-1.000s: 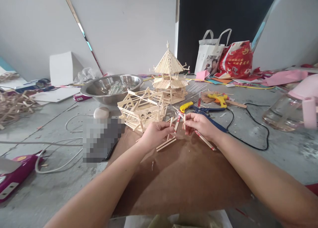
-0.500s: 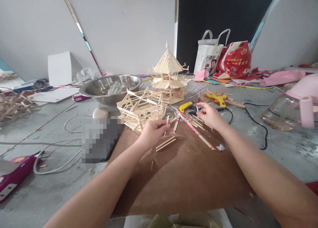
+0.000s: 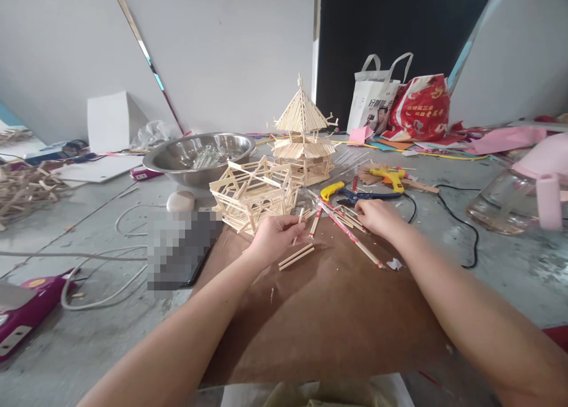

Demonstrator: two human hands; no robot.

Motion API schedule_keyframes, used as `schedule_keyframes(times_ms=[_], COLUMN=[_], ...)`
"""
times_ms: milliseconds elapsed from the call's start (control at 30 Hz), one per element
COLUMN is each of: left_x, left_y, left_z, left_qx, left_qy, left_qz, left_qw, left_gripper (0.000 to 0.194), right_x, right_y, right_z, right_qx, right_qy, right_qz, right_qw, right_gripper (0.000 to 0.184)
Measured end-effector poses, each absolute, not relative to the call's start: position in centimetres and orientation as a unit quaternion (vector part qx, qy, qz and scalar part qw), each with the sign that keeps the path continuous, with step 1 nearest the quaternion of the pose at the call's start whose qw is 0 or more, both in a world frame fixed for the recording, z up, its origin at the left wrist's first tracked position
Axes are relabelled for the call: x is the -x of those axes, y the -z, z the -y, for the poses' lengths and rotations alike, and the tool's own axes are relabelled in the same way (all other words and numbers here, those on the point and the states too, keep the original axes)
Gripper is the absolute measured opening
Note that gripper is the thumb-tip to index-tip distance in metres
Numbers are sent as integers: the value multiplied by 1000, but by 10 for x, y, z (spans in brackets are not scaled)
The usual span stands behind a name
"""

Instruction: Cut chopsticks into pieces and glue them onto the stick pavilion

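Observation:
My left hand (image 3: 278, 234) pinches a short wooden stick (image 3: 300, 216), upright and slightly tilted, between thumb and fingers. Below it, two cut sticks (image 3: 296, 257) lie side by side on the brown board (image 3: 328, 318). To the right, my right hand (image 3: 380, 217) is lowered beside a loose pile of thin sticks (image 3: 352, 219), close to a tool with a yellow part and blue handles (image 3: 368, 196). Its fingers are bent together, and their tips are partly hidden. Between the hands lies a long red-and-white wrapper (image 3: 355, 238). An open stick frame (image 3: 252, 197) stands beyond my left hand.
A stick pagoda model (image 3: 303, 132) stands behind the frame, near a steel bowl (image 3: 171, 158). A yellow glue gun (image 3: 390, 177) with a black cord lies right of centre. A glass jug (image 3: 497, 203) stands at right, a phone (image 3: 186, 250) at left.
My right hand has moved right, away from my left, lifted a short piece, then lowered towards the pile and blue handles. My left hand keeps its stick, now tilted more.

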State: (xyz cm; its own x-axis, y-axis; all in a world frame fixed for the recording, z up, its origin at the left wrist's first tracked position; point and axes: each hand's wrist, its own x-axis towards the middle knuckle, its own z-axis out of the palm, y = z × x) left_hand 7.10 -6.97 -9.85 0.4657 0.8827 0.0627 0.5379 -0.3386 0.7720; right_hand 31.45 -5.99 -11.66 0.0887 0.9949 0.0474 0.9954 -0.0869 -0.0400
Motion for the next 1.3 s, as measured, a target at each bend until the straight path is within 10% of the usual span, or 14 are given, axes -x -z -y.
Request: schedule_keyframes(times_ms=[367, 667, 1300], left_x=[-73, -83, -88], left_y=[99, 96, 117], left_z=[72, 82, 86], left_qx=[-748, -659, -805], left_qy=[-282, -324, -252], left_qz=[-445, -424, -429], left_qw=[404, 530, 324], left_gripper=[25, 22, 16], right_x=[-315, -285, -259], right_y=[110, 105, 110], right_z=[64, 80, 95], right_qx=[750, 537, 449], right_qy=[-4, -260, -320], right_qz=[662, 703, 765], right_qw=[14, 388, 332], right_gripper=[18, 19, 19])
